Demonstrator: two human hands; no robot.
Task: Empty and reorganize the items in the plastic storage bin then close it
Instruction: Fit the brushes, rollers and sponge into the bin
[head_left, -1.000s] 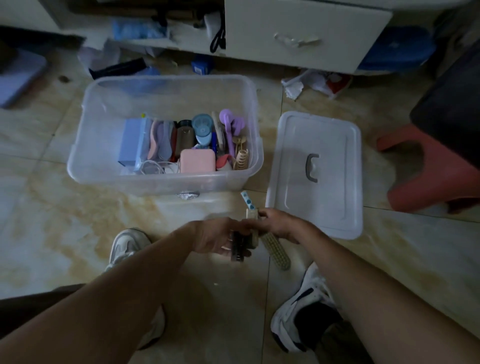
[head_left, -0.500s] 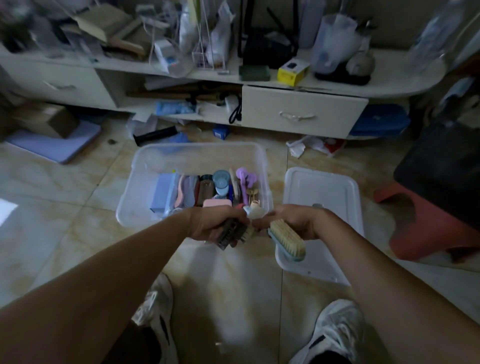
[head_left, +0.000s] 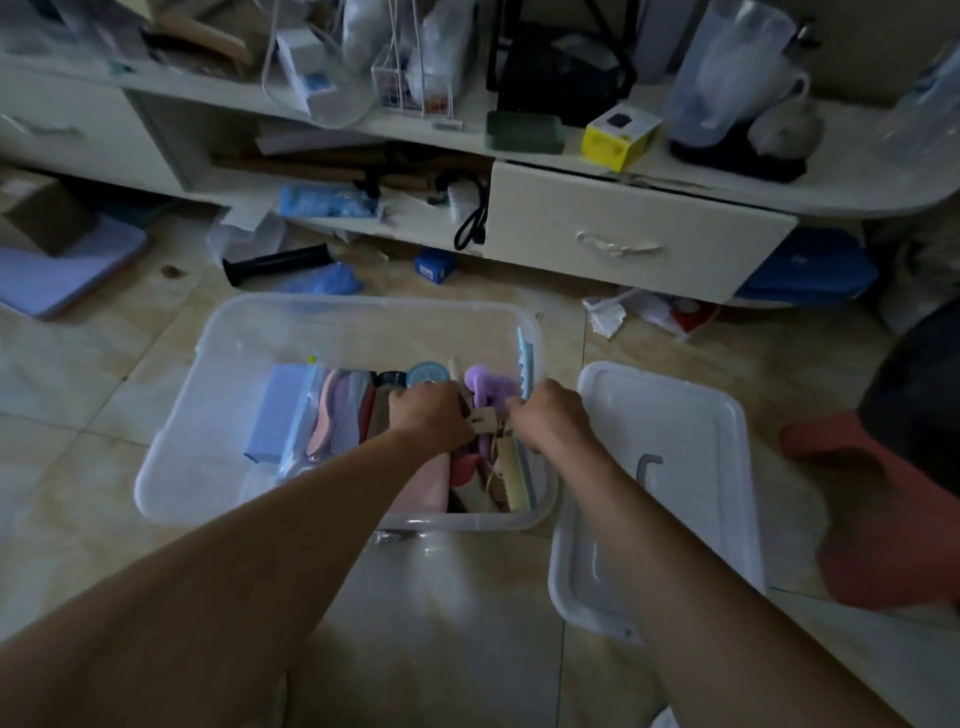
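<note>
On the tiled floor sits a clear plastic bin (head_left: 218, 457) with no lid on it. Its white lid (head_left: 691, 457) lies flat on the floor just to the right, handle side up.

Both hands are down inside the right part of the bin. The left hand (head_left: 428, 418) has its fingers curled over some tan and wooden things (head_left: 485, 418) packed there, and it looks like it is holding them, but the picture is dim and blurry, so that is hard to say for sure. The right hand (head_left: 550, 415) is curled too, its fingers tucked down beside a purple toy-like thing (head_left: 485, 382). Whether it grips anything cannot be told.

Other things stand in a row in the bin: a light blue box (head_left: 275, 410) at the left, a pink case (head_left: 426, 488) near the front, and a brush (head_left: 511, 478) by the right wall.

A red stool (head_left: 883, 499) stands at the far right. A white cabinet with a drawer (head_left: 623, 234) is behind the bin.
</note>
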